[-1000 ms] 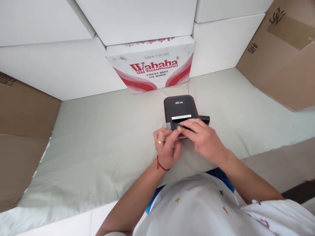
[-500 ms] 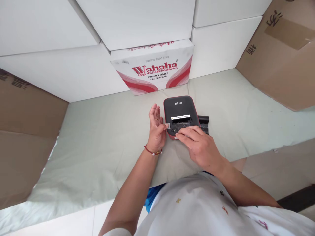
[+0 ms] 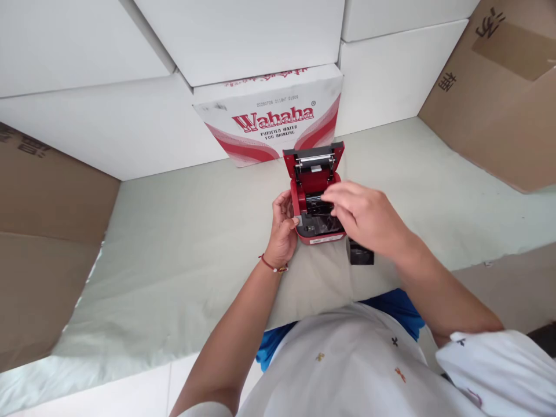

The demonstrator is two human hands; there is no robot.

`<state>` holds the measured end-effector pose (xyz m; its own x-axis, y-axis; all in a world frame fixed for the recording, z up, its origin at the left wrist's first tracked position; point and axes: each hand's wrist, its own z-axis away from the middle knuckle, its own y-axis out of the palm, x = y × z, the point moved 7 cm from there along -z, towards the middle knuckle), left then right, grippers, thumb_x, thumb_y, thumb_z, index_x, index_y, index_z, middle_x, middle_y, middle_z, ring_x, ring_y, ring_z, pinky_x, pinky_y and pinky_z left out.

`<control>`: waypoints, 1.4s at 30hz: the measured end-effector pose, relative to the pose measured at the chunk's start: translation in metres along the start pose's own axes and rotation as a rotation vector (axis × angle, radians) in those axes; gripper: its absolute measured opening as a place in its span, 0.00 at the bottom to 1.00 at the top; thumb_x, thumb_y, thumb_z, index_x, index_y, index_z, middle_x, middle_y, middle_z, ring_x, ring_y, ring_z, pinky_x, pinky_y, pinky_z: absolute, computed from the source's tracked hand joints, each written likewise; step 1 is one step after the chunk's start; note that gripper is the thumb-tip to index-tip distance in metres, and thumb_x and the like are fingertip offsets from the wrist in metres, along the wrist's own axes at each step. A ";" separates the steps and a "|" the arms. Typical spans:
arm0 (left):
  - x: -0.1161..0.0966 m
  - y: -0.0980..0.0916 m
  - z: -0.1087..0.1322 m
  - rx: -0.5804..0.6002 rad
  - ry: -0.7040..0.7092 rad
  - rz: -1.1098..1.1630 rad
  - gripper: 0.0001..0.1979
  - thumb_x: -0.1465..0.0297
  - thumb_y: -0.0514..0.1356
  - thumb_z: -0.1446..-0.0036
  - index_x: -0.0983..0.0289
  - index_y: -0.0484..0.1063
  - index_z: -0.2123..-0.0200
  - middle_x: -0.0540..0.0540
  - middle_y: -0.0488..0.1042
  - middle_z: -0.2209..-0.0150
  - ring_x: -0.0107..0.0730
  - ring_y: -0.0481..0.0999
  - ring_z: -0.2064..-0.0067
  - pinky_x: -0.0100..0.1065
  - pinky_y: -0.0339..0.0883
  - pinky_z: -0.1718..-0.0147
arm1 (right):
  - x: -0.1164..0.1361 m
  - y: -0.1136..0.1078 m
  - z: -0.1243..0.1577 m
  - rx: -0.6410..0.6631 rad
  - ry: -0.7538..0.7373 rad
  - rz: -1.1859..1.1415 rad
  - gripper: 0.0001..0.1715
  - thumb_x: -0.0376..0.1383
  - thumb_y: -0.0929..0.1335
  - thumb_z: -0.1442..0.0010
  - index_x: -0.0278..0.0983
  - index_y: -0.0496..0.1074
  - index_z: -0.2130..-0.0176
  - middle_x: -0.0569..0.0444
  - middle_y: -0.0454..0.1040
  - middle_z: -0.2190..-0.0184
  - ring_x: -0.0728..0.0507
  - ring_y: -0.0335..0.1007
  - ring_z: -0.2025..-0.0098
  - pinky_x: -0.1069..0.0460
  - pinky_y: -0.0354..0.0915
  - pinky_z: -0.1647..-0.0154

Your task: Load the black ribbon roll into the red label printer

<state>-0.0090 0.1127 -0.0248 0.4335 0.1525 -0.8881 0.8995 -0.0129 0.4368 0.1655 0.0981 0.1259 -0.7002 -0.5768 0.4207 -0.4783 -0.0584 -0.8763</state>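
Note:
A small red and black label printer (image 3: 325, 238) sits on the cloth-covered surface with its lid (image 3: 313, 159) raised and leaning back. My left hand (image 3: 284, 226) grips the printer's left side, its thumb on a grey button at the front left corner. Inside the printer's bay lies a shiny black roll (image 3: 315, 204), partly covered by my right hand (image 3: 362, 211). The right fingers, slightly blurred, are bent over the right side of the bay; whether they pinch the roll I cannot tell. A flat black piece (image 3: 361, 253) lies to the right of the printer.
Pale green cloth (image 3: 195, 231) covers the work surface. Behind the printer stands a white and red water carton (image 3: 273, 124), with white boxes (image 3: 260, 40) stacked around it. Brown cardboard boxes flank the surface at left (image 3: 47, 243) and right (image 3: 495, 110).
The printer's lid has swung up from closed to open, exposing the roll inside. My right hand has moved from the printer's front up over the bay. My left thumb remains at the grey button.

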 end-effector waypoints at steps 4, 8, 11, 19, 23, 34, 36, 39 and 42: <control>0.001 0.000 -0.002 -0.022 -0.015 0.029 0.37 0.52 0.79 0.51 0.51 0.76 0.39 0.55 0.74 0.31 0.50 0.70 0.28 0.47 0.67 0.29 | -0.011 0.016 -0.050 0.321 0.133 0.301 0.22 0.27 0.63 0.28 0.34 0.84 0.46 0.41 0.85 0.44 0.32 0.84 0.48 0.43 0.74 0.53; 0.004 -0.001 -0.005 -0.003 -0.023 0.052 0.39 0.52 0.80 0.53 0.51 0.75 0.39 0.55 0.74 0.32 0.50 0.70 0.27 0.47 0.64 0.28 | -0.018 0.040 -0.078 0.409 0.168 0.383 0.16 0.29 0.68 0.31 0.35 0.86 0.52 0.37 0.88 0.54 0.33 0.85 0.52 0.45 0.72 0.56; 0.006 -0.002 -0.005 0.000 -0.032 0.059 0.39 0.52 0.80 0.53 0.50 0.74 0.39 0.55 0.73 0.31 0.50 0.68 0.26 0.48 0.62 0.27 | -0.020 0.052 -0.085 0.404 0.171 0.387 0.14 0.33 0.71 0.33 0.36 0.86 0.51 0.37 0.88 0.58 0.34 0.85 0.53 0.46 0.72 0.56; 0.003 0.001 -0.002 0.017 -0.031 0.064 0.38 0.53 0.79 0.50 0.51 0.73 0.38 0.55 0.71 0.30 0.50 0.66 0.25 0.49 0.61 0.26 | -0.008 -0.022 -0.031 0.193 0.143 0.245 0.21 0.36 0.68 0.30 0.38 0.78 0.40 0.42 0.84 0.44 0.33 0.82 0.53 0.41 0.74 0.53; 0.004 0.001 -0.002 0.020 -0.050 0.070 0.38 0.53 0.79 0.50 0.50 0.73 0.38 0.55 0.71 0.29 0.51 0.66 0.25 0.49 0.61 0.26 | -0.069 -0.069 0.012 0.178 0.244 0.126 0.20 0.41 0.68 0.27 0.43 0.80 0.40 0.46 0.86 0.53 0.36 0.81 0.59 0.40 0.73 0.54; -0.001 -0.002 -0.004 0.003 -0.050 0.034 0.37 0.52 0.79 0.52 0.50 0.75 0.40 0.55 0.73 0.31 0.50 0.68 0.26 0.47 0.66 0.28 | -0.144 0.007 0.033 0.351 0.413 0.312 0.27 0.35 0.68 0.29 0.37 0.79 0.35 0.38 0.78 0.33 0.30 0.80 0.40 0.40 0.74 0.43; -0.001 -0.003 -0.004 0.009 -0.046 0.023 0.37 0.52 0.79 0.52 0.50 0.75 0.40 0.54 0.73 0.31 0.50 0.67 0.26 0.47 0.65 0.27 | -0.131 0.023 0.026 0.386 0.388 0.316 0.24 0.33 0.69 0.32 0.39 0.83 0.40 0.40 0.81 0.37 0.31 0.82 0.45 0.43 0.73 0.52; 0.000 -0.004 -0.005 0.023 -0.044 0.022 0.36 0.53 0.78 0.50 0.49 0.75 0.39 0.53 0.73 0.31 0.48 0.67 0.25 0.47 0.64 0.27 | -0.123 0.039 0.013 0.425 0.367 0.313 0.23 0.29 0.69 0.36 0.41 0.85 0.45 0.44 0.83 0.43 0.34 0.82 0.49 0.47 0.68 0.60; 0.000 -0.005 -0.004 0.025 -0.039 0.026 0.35 0.54 0.78 0.49 0.49 0.75 0.39 0.53 0.73 0.31 0.48 0.67 0.25 0.48 0.64 0.26 | -0.119 0.048 0.003 0.421 0.334 0.311 0.25 0.28 0.68 0.37 0.42 0.85 0.45 0.44 0.84 0.44 0.36 0.81 0.50 0.48 0.65 0.62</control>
<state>-0.0134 0.1172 -0.0267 0.4584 0.1134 -0.8815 0.8886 -0.0414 0.4568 0.2277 0.1610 0.0335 -0.9338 -0.3364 0.1220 -0.0229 -0.2839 -0.9586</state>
